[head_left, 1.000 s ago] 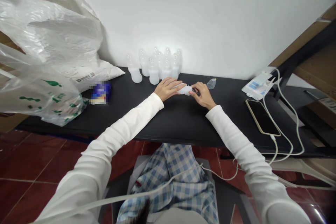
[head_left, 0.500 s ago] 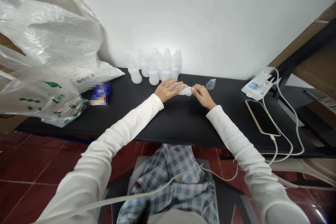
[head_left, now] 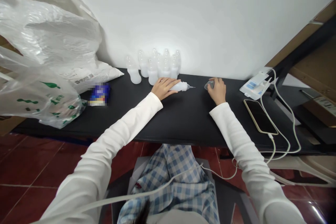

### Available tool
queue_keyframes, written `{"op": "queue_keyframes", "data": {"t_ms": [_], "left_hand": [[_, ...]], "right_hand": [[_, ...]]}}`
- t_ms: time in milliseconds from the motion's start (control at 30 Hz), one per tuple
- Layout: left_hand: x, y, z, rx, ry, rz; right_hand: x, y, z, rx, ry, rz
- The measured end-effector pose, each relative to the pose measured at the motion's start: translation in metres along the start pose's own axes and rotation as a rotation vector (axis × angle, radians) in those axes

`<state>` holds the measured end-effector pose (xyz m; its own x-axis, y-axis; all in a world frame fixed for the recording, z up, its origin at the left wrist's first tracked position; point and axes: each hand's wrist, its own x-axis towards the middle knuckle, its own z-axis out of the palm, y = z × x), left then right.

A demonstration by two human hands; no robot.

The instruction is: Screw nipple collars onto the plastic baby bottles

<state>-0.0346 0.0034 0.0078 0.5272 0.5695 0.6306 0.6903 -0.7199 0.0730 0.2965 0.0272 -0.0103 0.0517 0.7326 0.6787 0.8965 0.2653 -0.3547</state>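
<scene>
My left hand (head_left: 164, 88) is closed around a white squeeze bottle (head_left: 181, 86) that lies on its side, its thin pointed nozzle facing right. At the right, my right hand (head_left: 217, 90) has its fingers wrapped about a clear plastic cap (head_left: 209, 84) on the black table (head_left: 183, 119). A gap of bare table separates the nozzle tip from the cap. Behind my left hand stand several like bottles (head_left: 153, 73), white with clear domed caps, grouped near the wall.
White plastic bags (head_left: 52, 35) fill the left end, with a blue packet (head_left: 100, 93) beside them. To the right lie a white plastic case (head_left: 254, 84), a phone (head_left: 260, 117) and a white cable (head_left: 293, 112). Cardboard boxes (head_left: 312, 63) stand at the far right.
My right hand has left the bottle's neck and moved right to take hold of the clear cap. The bottle's nozzle now shows. My left hand still holds the bottle.
</scene>
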Motion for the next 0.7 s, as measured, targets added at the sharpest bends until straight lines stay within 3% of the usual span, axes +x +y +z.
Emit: {"op": "queue_keyframes", "data": {"t_ms": [133, 233, 367, 533, 700], "left_hand": [[-0.001, -0.002, 0.002, 0.020, 0.027, -0.018], [-0.001, -0.003, 0.002, 0.033, 0.045, -0.037], [-0.001, 0.000, 0.003, 0.014, 0.044, -0.053], [-0.001, 0.001, 0.007, -0.028, 0.039, -0.038], [-0.003, -0.005, 0.011, -0.078, 0.028, -0.016]], "right_hand": [[0.000, -0.010, 0.008, 0.322, 0.017, 0.126], [-0.002, -0.021, 0.015, 0.647, -0.086, 0.231], [-0.009, -0.040, 0.019, 0.877, -0.250, 0.292], [-0.020, -0.069, 0.010, 0.936, -0.381, 0.160], [-0.026, -0.082, 0.002, 0.896, -0.357, 0.086]]}}
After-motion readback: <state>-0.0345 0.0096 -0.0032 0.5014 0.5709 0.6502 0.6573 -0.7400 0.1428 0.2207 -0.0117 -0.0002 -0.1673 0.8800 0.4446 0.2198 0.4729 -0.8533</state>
